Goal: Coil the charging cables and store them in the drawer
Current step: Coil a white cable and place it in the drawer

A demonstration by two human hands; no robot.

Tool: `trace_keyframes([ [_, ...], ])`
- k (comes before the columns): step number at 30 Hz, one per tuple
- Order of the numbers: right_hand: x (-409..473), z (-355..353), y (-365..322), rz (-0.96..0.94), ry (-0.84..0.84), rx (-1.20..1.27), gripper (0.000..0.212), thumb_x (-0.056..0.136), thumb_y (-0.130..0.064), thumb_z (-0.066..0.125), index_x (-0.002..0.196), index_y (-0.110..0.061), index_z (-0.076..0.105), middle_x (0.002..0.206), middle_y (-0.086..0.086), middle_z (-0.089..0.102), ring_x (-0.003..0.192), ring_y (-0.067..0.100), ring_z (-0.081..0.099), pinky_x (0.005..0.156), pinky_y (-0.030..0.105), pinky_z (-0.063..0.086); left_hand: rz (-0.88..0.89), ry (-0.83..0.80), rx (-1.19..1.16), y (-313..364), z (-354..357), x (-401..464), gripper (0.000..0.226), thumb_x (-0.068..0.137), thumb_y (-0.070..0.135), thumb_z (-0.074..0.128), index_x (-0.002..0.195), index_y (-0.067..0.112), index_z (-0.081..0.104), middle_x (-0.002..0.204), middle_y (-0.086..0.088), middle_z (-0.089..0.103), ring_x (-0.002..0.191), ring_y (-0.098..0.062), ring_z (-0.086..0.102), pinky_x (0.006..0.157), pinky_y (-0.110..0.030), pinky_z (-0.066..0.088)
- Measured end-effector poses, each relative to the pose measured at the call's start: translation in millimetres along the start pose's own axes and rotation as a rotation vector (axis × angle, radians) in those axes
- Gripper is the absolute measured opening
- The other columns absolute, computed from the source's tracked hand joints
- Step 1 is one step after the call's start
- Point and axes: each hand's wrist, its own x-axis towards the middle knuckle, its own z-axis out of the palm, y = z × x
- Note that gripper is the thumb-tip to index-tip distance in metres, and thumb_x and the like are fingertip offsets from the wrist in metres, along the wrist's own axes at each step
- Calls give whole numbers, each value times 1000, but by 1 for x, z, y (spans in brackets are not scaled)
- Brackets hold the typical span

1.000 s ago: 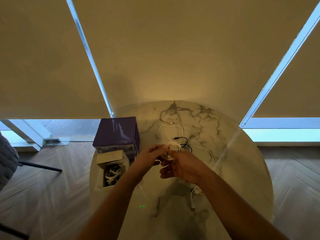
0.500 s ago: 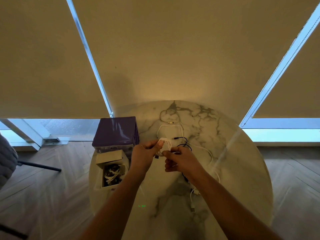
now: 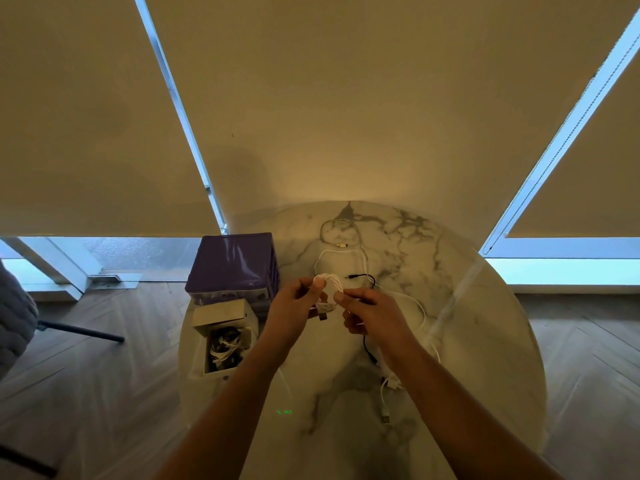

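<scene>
Above the round marble table (image 3: 485, 341) my left hand (image 3: 294, 306) and my right hand (image 3: 372, 311) together pinch a small white cable coil (image 3: 328, 284). A dark plug hangs from the coil below my left fingers. Loose cables lie behind and beside my hands: a white cable (image 3: 341, 252), a pale looped cable (image 3: 337, 232) at the far edge, a black cable (image 3: 367, 278), and another white cable (image 3: 386, 393) under my right forearm. At the table's left, the pulled-out white drawer (image 3: 221, 317) of the purple drawer unit (image 3: 233, 263) holds several coiled cables.
Drawn beige blinds fill the windows behind the table. Wood flooring surrounds it. A grey chair (image 3: 15, 320) with a dark leg stands at the far left.
Both hands and the white coil have shifted a little to the left and away from me. The coil looks fuller, with my fingers now pinching it from both sides.
</scene>
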Motion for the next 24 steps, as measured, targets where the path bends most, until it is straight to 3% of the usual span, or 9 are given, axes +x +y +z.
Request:
trace_keyframes([
  [3,-1,-3,0,19,-28,-2,22,84,-22,71,104,-11,68,77,6,66,67,14,61,64,25,52,14,-11,4,-5,-2,-3,23,95,29,54,108,12,64,94,-10,70,85,-20,70,73,-29,57],
  [7,3,-5,4,-99,61,-288,14,82,-26,73,93,-19,69,81,4,64,71,13,58,67,29,49,-40,-59,4,-8,-4,-6,24,94,27,56,109,9,63,94,-13,70,81,-22,70,65,-26,55],
  [11,2,-9,3,-183,107,-437,9,81,-31,73,89,-31,69,78,-7,61,76,10,59,66,21,45,-95,-220,70,-4,-4,-9,27,96,31,53,108,9,63,97,-13,71,84,-23,71,74,-29,59],
  [14,-2,-6,1,-186,101,-412,11,81,-30,73,92,-28,73,82,-4,67,75,8,61,69,22,48,-146,-225,120,3,-4,-8,38,98,43,44,110,12,60,100,-12,69,92,-24,69,77,-29,57],
  [17,-2,-2,1,-184,107,-298,15,79,-30,75,93,-26,74,83,-6,70,76,6,64,69,20,48,-129,-188,127,5,-2,-9,35,101,43,33,110,17,55,99,-7,64,91,-19,65,78,-29,54],
  [20,-1,1,6,-138,97,-202,20,82,-29,73,101,-21,75,80,-7,72,66,5,63,64,17,48,-94,-130,78,4,1,-9,29,102,42,31,98,24,53,94,-4,64,87,-15,64,80,-29,52],
  [24,0,3,15,-108,115,-131,20,81,-27,74,100,-19,76,70,-4,71,59,10,57,64,24,50,-63,-94,73,-3,2,-10,27,101,42,32,95,25,53,95,-6,64,87,-17,64,79,-28,51],
])
